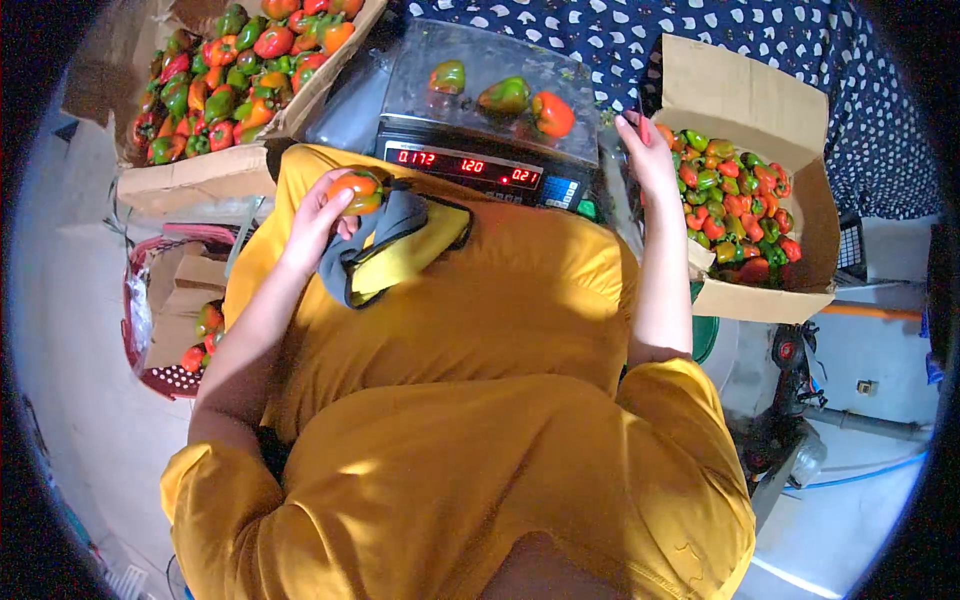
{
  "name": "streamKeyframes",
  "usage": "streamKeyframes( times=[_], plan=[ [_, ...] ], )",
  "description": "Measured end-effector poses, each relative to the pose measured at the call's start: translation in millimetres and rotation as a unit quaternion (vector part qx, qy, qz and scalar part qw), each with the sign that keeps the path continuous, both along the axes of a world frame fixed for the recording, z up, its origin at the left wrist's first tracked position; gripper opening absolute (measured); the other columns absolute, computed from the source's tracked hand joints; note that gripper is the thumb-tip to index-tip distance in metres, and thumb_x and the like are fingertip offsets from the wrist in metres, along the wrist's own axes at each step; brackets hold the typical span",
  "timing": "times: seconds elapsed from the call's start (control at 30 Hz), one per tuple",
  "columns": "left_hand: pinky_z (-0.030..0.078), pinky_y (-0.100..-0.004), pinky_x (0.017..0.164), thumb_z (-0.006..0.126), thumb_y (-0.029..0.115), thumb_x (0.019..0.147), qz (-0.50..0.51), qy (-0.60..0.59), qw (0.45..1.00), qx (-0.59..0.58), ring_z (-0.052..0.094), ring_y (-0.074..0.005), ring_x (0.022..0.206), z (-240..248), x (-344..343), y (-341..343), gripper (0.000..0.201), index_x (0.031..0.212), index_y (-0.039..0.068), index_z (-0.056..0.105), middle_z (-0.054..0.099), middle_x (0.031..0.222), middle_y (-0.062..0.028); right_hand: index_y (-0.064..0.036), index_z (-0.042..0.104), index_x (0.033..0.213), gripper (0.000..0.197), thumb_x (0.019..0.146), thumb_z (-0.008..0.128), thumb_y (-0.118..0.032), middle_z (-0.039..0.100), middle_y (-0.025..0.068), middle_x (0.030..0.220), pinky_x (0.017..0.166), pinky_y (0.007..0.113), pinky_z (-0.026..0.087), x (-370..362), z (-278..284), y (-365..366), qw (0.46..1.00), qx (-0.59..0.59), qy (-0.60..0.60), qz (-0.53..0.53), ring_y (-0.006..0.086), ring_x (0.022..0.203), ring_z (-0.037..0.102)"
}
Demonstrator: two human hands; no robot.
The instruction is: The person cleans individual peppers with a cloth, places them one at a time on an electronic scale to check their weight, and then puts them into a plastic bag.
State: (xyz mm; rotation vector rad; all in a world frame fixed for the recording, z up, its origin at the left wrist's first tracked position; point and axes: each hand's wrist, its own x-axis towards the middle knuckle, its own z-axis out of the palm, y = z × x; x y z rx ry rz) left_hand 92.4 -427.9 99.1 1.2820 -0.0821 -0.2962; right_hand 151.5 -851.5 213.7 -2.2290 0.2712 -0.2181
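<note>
1. The left hand (pixel 318 215), off the near left corner of the scale (pixel 490 50), has its thumb and fingers curled round a held pepper (pixel 367 190); the right hand (pixel 650 150), just beside the scale's right edge, has its fingers narrowed on a slim red object (pixel 645 128), too small to identify.
2. Open room lies between the left hand and the scale's near left corner; the right hand has tighter room, between the scale's right edge and the right box (pixel 770 300); left of the scale, the left box (pixel 200 185) has its near edge just beyond the left hand.
3. The held pepper is glossy and rounded, orange-red with green patches; it sits in the left hand, partly covered by the thumb, on the near side of the scale.
4. A grey and yellow cloth (pixel 415 250) lies on the lap, near the left hand and nearer the person than the scale.
5. On the scale's plate, left to right, sit a mostly green pepper (pixel 448 77), a green pepper with darker, reddish parts (pixel 505 96) and an orange-red pepper (pixel 553 114); the boxes to either side hold many more, mixed red, orange and green.
</note>
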Motion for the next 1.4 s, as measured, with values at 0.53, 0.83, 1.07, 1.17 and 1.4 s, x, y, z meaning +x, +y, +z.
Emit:
streamKeyframes(
  times=[0.53, 0.83, 1.07, 1.17, 1.4],
  plan=[
    [0.04, -0.0179, 0.045, 0.053, 0.028, 0.086, 0.009, 0.008, 1.0, 0.022, 0.049, -0.0077, 0.052, 4.9, 1.2, -3.0, 0.043, 0.118, 0.001, 0.041, 0.057, 0.089, -0.0049, -0.0001, 0.051, 0.117, 0.051, 0.08, 0.063, -0.033, 0.057, 0.0111, 0.111, 0.091, 0.026, 0.037, -23.3, -23.7, 9.0, 0.999, 0.027, 0.015, 0.032, 0.0161, 0.103, 0.052],
    [0.039, -0.0203, 0.047, 0.052, 0.034, 0.086, 0.045, 0.007, 0.998, 0.04, 0.047, -0.0094, 0.052, 2.8, -3.0, -5.2, 0.051, 0.123, 0.001, 0.039, 0.056, 0.086, -0.007, -0.0115, 0.048, 0.114, 0.062, 0.063, 0.073, -0.037, 0.057, 0.0153, 0.102, 0.079, 0.04, 0.047, 13.6, -21.9, 74.4, 0.964, -0.263, -0.005, 0.034, 0.0327, 0.091, 0.057],
    [0.039, -0.0197, 0.045, 0.05, 0.036, 0.087, 0.005, -0.012, 0.999, 0.043, 0.047, -0.0093, 0.051, -15.4, 7.4, 2.6, 0.05, 0.122, 0.001, 0.04, 0.055, 0.083, -0.0061, -0.013, 0.049, 0.111, 0.056, 0.065, 0.073, -0.034, 0.058, 0.0133, 0.1, 0.078, 0.037, 0.047, 18.1, -46.3, 28.3, 0.968, -0.225, -0.084, 0.077, 0.0297, 0.09, 0.058],
    [0.039, -0.0198, 0.044, 0.05, 0.036, 0.087, 0.015, 0.001, 0.998, 0.059, 0.047, -0.0091, 0.051, -17.5, 8.2, 2.6, 0.051, 0.122, 0.0, 0.039, 0.055, 0.082, -0.0054, -0.0098, 0.057, 0.099, 0.05, 0.064, 0.072, -0.041, 0.061, 0.0121, 0.093, 0.074, 0.036, 0.048, 10.5, -32.4, -20.9, 0.985, -0.061, -0.157, 0.034, 0.0281, 0.086, 0.059],
    [0.037, -0.0189, 0.048, 0.05, 0.037, 0.087, 0.018, 0.026, 0.996, 0.087, 0.047, -0.0077, 0.057, -13.8, 2.9, -1.9, 0.052, 0.124, 0.002, 0.039, 0.054, 0.086, -0.0034, -0.0075, 0.053, 0.112, 0.058, 0.068, 0.066, -0.044, 0.06, 0.0177, 0.101, 0.081, 0.04, 0.046, -18.4, 4.4, -140.1, 0.952, -0.242, 0.045, -0.18, 0.0318, 0.094, 0.058]
  ],
)
